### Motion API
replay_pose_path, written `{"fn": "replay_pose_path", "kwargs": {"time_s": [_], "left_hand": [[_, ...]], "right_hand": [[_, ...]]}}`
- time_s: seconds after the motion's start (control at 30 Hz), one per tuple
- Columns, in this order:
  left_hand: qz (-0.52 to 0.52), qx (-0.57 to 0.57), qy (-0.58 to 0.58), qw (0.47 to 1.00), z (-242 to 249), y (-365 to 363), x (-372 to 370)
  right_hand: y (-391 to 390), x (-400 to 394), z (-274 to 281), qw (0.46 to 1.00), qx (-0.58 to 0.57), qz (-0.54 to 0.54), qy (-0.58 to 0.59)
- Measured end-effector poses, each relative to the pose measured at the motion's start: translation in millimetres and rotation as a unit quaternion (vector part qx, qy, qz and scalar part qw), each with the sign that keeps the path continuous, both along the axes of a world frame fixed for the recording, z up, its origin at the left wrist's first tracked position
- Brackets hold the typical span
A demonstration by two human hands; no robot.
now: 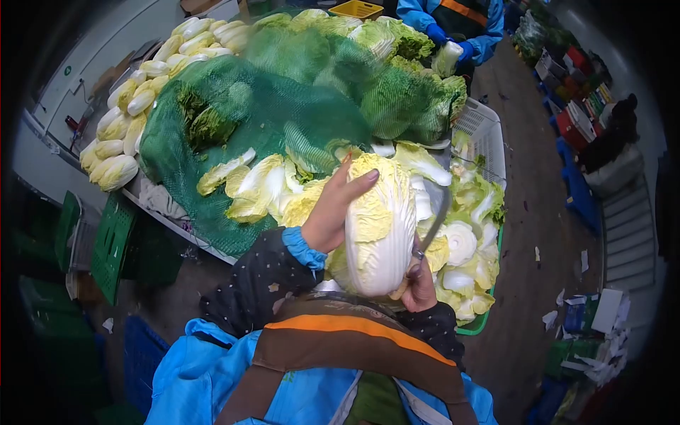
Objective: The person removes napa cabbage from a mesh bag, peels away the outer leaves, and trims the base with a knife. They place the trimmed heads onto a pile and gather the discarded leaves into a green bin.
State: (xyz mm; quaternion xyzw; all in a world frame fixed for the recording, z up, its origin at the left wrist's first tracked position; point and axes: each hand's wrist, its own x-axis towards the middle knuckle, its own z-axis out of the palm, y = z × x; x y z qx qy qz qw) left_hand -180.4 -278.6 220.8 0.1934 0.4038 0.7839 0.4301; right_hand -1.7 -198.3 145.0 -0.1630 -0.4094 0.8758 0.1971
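Observation:
A pale yellow and white napa cabbage (379, 227) stands upright close to my body. My left hand (336, 209) holds its upper left side, with the thumb across the leaves. Low on its right side is my right hand (419, 283), closed round the handle of a knife (440, 218) whose curved blade points up and to the right. Loose outer leaves (262, 185) lie on the green net (283, 106) left of the cabbage. More cut leaves and a round stem slice (460, 243) fill the crate to the right.
Trimmed cabbages (117, 172) are piled at the table's left end. Untrimmed green cabbages (389, 103) sit in netting at the back. Across the table a person in blue gloves (437, 33) holds a cabbage. Green crates (113, 248) stand at the left, and paper scraps litter the right floor.

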Motion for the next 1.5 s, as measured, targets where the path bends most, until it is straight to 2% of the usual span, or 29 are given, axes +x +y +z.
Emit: {"fn": "replay_pose_path", "kwargs": {"time_s": [0.07, 0.1, 0.13, 0.2, 0.33, 0.4, 0.43, 0.47, 0.53, 0.57, 0.6, 0.67, 0.7, 0.73, 0.8, 0.83, 0.97, 1.07, 1.13, 1.17, 1.2, 1.27, 1.3, 1.33, 1.37, 1.4, 1.43, 1.47, 1.5], "left_hand": [[0.021, 0.061, -0.059, 0.996, -3.0, 7.1, 6.1], [0.065, 0.027, 0.012, 0.997, -12.5, 11.8, 4.1], [0.064, 0.03, 0.012, 0.997, -15.4, 13.2, 2.4], [0.163, -0.11, 0.207, 0.958, -20.5, 6.7, -1.8], [0.212, -0.109, 0.168, 0.957, -24.2, -3.3, -6.9], [0.259, -0.096, 0.053, 0.96, -19.9, -4.8, -6.4], [0.174, -0.139, 0.082, 0.971, -28.9, -15.9, -13.9], [0.173, -0.138, 0.085, 0.972, -30.0, -14.6, -16.6], [0.168, -0.128, 0.217, 0.953, -21.1, -11.6, -19.6], [0.136, -0.124, 0.109, 0.977, -13.1, -10.3, -18.8], [0.141, -0.119, 0.109, 0.977, -15.5, -8.2, -19.2], [-0.151, -0.094, 0.037, 0.983, -22.6, -3.3, -19.3], [-0.09, -0.062, 0.021, 0.994, -15.5, -2.4, -7.2], [-0.09, -0.058, 0.025, 0.994, -18.1, -2.8, -7.3], [0.029, -0.171, 0.082, 0.981, -25.6, -3.8, -8.8], [0.092, -0.135, 0.116, 0.98, -21.5, -3.1, -2.0], [0.192, -0.138, 0.191, 0.953, -31.6, -11.0, -1.8], [0.202, -0.128, 0.112, 0.965, -34.0, -18.1, 0.4], [0.189, 0.036, -0.119, 0.974, -24.4, -17.9, 2.2], [0.204, 0.006, -0.182, 0.962, -17.2, -17.6, 2.5], [0.203, 0.007, -0.183, 0.962, -22.6, -22.5, -0.6], [-0.021, 0.085, -0.195, 0.977, -42.0, -45.2, -12.9], [-0.143, 0.092, -0.237, 0.956, -44.6, -51.7, -17.9], [-0.144, 0.093, -0.239, 0.956, -52.1, -52.2, -27.1], [-0.014, -0.075, 0.079, 0.994, -63.1, -48.3, -40.0], [0.119, -0.232, 0.385, 0.886, -66.8, -43.4, -50.6], [0.102, -0.397, 0.476, 0.778, -30.9, -40.6, -48.5], [0.105, -0.397, 0.475, 0.778, -29.0, -31.2, -50.9], [0.144, -0.34, 0.541, 0.756, -30.4, -22.5, -52.2]], "right_hand": [[0.3, 0.4, -1.4, 0.984, -0.145, 0.1, 0.0], [3.2, 3.6, -25.0, 0.981, -0.16, 0.113, 0.018], [2.2, 4.6, -26.7, 0.981, -0.157, 0.111, 0.018], [-4.7, 3.7, -29.4, 0.972, -0.218, 0.072, 0.041], [-4.8, 3.9, -31.3, 0.974, -0.208, 0.067, 0.052], [-5.6, 2.2, -30.4, 0.991, -0.13, 0.02, 0.003], [-3.1, 2.9, -33.5, 0.992, -0.128, 0.019, 0.006], [0.9, 4.3, -39.7, 0.99, -0.137, 0.01, -0.012], [0.6, 8.4, -47.7, 0.989, -0.145, -0.001, -0.029], [-1.3, 11.6, -49.8, 0.984, -0.173, 0.017, -0.026], [-0.5, 12.9, -50.2, 0.979, -0.197, 0.038, -0.022], [-2.5, 9.2, -48.7, 0.981, -0.185, 0.063, 0.008], [-3.4, 9.0, -44.9, 0.985, -0.162, 0.055, 0.013], [-3.2, 9.0, -42.6, 0.989, -0.14, 0.044, 0.02], [-1.3, 9.8, -41.9, 0.989, -0.143, 0.044, 0.019], [-2.2, 10.8, -41.1, 0.99, -0.14, 0.032, 0.0], [-3.2, 10.7, -45.5, 0.99, -0.136, 0.041, 0.015], [-3.6, 14.2, -69.0, 0.977, -0.204, 0.046, 0.041], [-5.6, 7.0, -61.8, 0.977, -0.212, 0.021, 0.02], [-5.8, 4.3, -58.1, 0.976, -0.218, -0.014, 0.02], [-5.8, 1.3, -52.6, 0.973, -0.225, -0.049, 0.019], [7.7, 2.3, -60.6, 0.962, -0.267, -0.045, 0.014], [18.2, 3.1, -75.4, 0.927, -0.345, 0.051, 0.137], [24.8, 3.1, -74.7, 0.862, -0.41, 0.146, 0.258], [31.4, 8.8, -71.8, 0.886, -0.382, 0.125, 0.231], [31.5, 14.8, -71.4, 0.886, -0.382, 0.125, 0.23], [29.2, 21.7, -72.6, 0.967, -0.218, 0.021, 0.133], [29.9, 23.9, -72.0, 0.995, -0.041, -0.082, 0.033], [29.3, 25.7, -57.6, 0.987, -0.143, -0.078, 0.017]]}}
